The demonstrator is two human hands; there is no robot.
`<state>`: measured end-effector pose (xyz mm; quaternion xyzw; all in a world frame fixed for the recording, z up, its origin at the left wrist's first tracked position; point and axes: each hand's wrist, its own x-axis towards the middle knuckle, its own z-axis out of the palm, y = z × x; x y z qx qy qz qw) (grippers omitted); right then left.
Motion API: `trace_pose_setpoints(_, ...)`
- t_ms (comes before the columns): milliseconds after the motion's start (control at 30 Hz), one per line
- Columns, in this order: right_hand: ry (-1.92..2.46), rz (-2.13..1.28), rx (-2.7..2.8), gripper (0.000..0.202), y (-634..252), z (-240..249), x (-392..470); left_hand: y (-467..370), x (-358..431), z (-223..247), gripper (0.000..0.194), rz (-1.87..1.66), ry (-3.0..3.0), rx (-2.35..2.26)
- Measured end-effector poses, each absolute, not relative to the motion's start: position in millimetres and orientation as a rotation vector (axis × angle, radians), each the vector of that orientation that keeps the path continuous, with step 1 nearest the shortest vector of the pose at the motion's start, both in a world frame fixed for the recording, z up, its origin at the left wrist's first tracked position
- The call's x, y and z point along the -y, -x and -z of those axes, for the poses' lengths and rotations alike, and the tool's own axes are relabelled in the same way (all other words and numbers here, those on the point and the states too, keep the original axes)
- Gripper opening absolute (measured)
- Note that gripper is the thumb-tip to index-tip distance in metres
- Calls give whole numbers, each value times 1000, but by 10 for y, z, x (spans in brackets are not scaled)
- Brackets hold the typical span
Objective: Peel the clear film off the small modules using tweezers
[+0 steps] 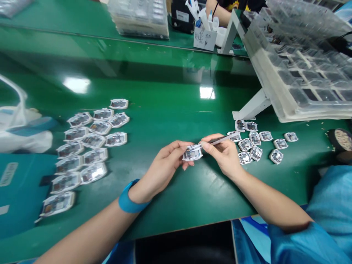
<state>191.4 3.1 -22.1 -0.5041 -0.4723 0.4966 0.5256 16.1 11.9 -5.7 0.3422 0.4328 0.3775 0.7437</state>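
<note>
Left hand point(169, 157) pinching white device point(192, 153), right hand point(224, 151) closed round slim tool point(223, 138), both camera-side of white box point(204, 39); handwriting there kinda blurry.

I take this for an electronics assembly workshop, likely a factory line. I see small white casings point(93, 140) with exposed circuitry laid close together on a long green bench point(165, 117), and a second cluster point(255, 138) of them off to my right. A slanted rack point(262, 73) of clear compartments stands over the bench on a pale bracket. Along the far side I can make out stacked plastic trays point(140, 22), a hand-lettered holder point(204, 39) with small bottles and another person's forearm point(218, 13). Nearer me are a blue wristband point(127, 200) and, in the right hand point(225, 154), a thin tool point(224, 138).
</note>
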Motion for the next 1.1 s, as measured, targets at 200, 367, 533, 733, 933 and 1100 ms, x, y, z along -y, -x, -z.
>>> trace_pose_setpoints(200, 1222, -1227, 1085, 27, -1928, 211, -33, -160, -119, 64, 17, -806, -780, -951)
trace_pose_setpoints(367, 1225, -1233, 1071, 30, -1931, 212, -44, -160, -119, 65, 17, -807, -806, -944)
trace_pose_setpoints(533, 1193, -1277, 998, 28, -1927, 232, -50, -157, -119, 50, 17, -793, -802, -949)
trace_pose_setpoints(733, 1200, -1281, 938, 32, -1919, 271, -70, -150, -120, 46, 19, -786, -779, -951)
trace_pose_setpoints(933, 1183, -1361, 834, 36, -1889, 243, -85, -161, -121, 20, 18, -785, -749, -966)
trace_pose_setpoints(1100, 1209, -1387, 780, 42, -1889, 217, -97, -167, -124, 43, 18, -786, -750, -968)
